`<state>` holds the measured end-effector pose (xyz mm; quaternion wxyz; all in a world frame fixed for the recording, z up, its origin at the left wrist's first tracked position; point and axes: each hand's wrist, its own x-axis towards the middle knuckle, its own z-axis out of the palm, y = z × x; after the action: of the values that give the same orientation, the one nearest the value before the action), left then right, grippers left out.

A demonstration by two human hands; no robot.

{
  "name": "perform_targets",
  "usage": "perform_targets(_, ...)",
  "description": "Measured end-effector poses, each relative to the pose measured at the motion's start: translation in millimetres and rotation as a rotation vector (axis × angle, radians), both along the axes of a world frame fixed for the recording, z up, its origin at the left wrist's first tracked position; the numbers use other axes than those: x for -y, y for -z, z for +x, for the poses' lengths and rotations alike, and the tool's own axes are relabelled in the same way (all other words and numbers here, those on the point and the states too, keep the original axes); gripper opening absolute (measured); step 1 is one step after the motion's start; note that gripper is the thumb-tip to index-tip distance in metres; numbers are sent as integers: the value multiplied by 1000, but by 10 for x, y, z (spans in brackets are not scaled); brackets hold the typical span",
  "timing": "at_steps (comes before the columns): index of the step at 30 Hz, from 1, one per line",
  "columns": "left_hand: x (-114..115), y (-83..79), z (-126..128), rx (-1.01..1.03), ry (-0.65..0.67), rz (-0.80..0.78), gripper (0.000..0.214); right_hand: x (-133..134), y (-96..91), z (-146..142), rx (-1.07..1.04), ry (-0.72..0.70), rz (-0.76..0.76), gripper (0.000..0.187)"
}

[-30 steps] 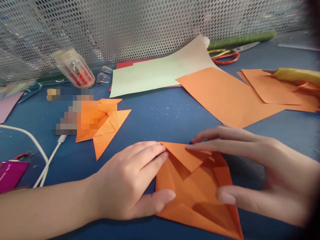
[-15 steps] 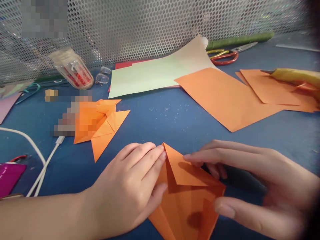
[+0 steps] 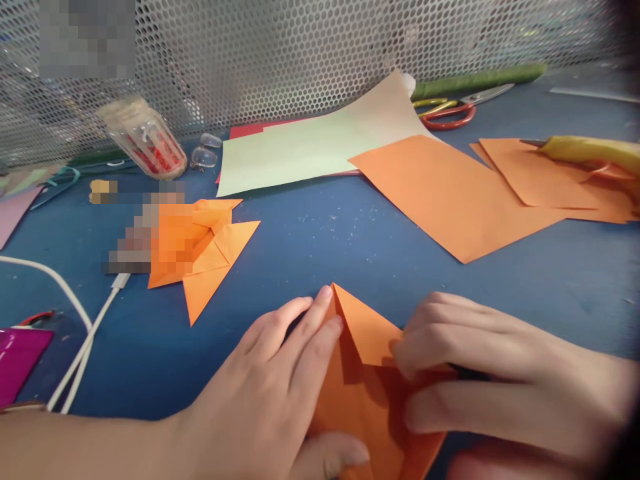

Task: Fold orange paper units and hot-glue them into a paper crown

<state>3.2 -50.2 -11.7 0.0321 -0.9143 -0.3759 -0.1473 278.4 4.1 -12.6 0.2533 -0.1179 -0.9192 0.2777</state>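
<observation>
Orange paper [image 3: 367, 373], part folded with a pointed flap turned down at its far tip, is lying at the near middle of the blue table [image 3: 350, 247], between both hands. Left hand [image 3: 280, 393] is lying flat, fingers straight and close together, pressing along the paper's left edge, thumb resting on its near part; likely pinning it so it is not sliding. Right hand [image 3: 480, 380] is bearing down on the flap with curled fingertips, thumb lying across the paper nearer in; probably flattening a crease, though whether it is nipping a layer I cannot tell. Folded orange piece [image 3: 215, 253] is sitting well apart at the left, beside a white cable [image 3: 85, 340]. Flat orange sheet [image 3: 450, 193] and pale green sheet [image 3: 310, 150] are lying farther off, scissors [image 3: 450, 113] beyond them near the mesh screen [image 3: 300, 53].
</observation>
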Motion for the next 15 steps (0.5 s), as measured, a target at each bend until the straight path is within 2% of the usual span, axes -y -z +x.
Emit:
perform_targets(4, 23, -19, 13, -55, 2, -41, 68, 35, -33, -46, 95, 59, -82, 32)
perform_targets(7, 12, -31, 13, -56, 17, -19, 66, 59, -61, -77, 131, 168, -82, 36)
perform_targets(11, -21, -83, -20, -124, 79, -17, 61, 81, -44, -88, 112, 343, 19, 13)
perform_targets(15, -35, -131, -31, -190, 92, -65, 61, 113, 13, -72, 61, 441, 68, 32)
